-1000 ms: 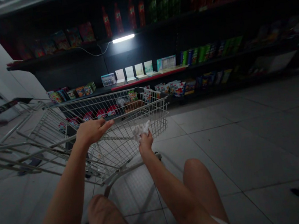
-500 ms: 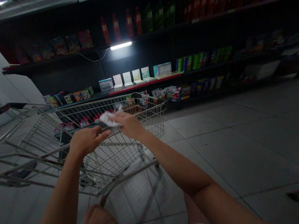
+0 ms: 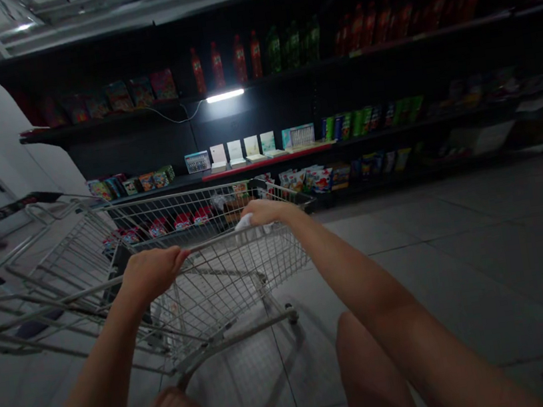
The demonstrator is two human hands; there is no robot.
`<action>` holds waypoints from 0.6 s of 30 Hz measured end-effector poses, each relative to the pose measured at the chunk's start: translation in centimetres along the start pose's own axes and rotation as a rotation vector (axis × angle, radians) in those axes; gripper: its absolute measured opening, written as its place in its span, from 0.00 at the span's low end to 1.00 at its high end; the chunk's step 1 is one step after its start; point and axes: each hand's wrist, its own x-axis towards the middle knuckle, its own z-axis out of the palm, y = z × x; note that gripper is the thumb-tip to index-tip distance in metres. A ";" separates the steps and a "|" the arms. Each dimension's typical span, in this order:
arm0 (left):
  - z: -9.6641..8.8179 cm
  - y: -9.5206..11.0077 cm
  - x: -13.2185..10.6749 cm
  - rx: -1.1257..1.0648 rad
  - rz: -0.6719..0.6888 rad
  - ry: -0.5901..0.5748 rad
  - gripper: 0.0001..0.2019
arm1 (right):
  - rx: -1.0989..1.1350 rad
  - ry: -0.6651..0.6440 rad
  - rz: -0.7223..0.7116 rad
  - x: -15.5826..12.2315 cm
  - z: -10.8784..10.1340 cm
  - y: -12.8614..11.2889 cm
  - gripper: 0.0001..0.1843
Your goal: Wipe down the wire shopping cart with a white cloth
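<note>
Grip on the wire shopping cart [image 3: 222, 284] comes from the left hand [image 3: 152, 271], whose fingers curl over the near top rail, clenched around it. Farther along the same rail the right hand [image 3: 265, 211] is closed on a white cloth [image 3: 245, 221], crumpled and pressed against the wire where the rail meets the cart's right side; only a small part of the cloth shows from under the hand. The cart's basket tilts away toward dark shelves [image 3: 265, 157] stocked with boxes and packets, with red and green bottles [image 3: 231, 57] on the top tier above a lit strip light [image 3: 224, 95]. A second cart [image 3: 36, 290] stands just beside it on the left. Bare knees [image 3: 370, 365] show below, over the tiled floor [image 3: 436, 261].
</note>
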 end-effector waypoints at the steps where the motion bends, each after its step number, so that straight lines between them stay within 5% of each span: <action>1: 0.0 -0.2 -0.1 0.003 -0.007 -0.004 0.31 | -0.030 -0.129 -0.030 -0.1 1.0 -1.5 0.07; 4: 0.0 -0.8 -0.6 0.001 -0.028 -0.017 0.32 | -0.229 -0.480 -0.223 -1.0 3.9 -6.6 0.11; 8: 0.4 -2.0 -0.9 -0.005 -0.036 -0.020 0.35 | -0.283 -0.435 -0.454 -2.9 5.6 -9.0 0.19; 11: 0.8 -2.8 -0.8 -0.027 -0.034 -0.034 0.36 | -0.261 -0.352 -0.540 -3.9 4.9 -6.0 0.23; 18: 0.8 -3.1 -0.6 -0.071 -0.032 -0.048 0.36 | -0.350 -0.025 -0.383 -3.8 0.2 5.9 0.26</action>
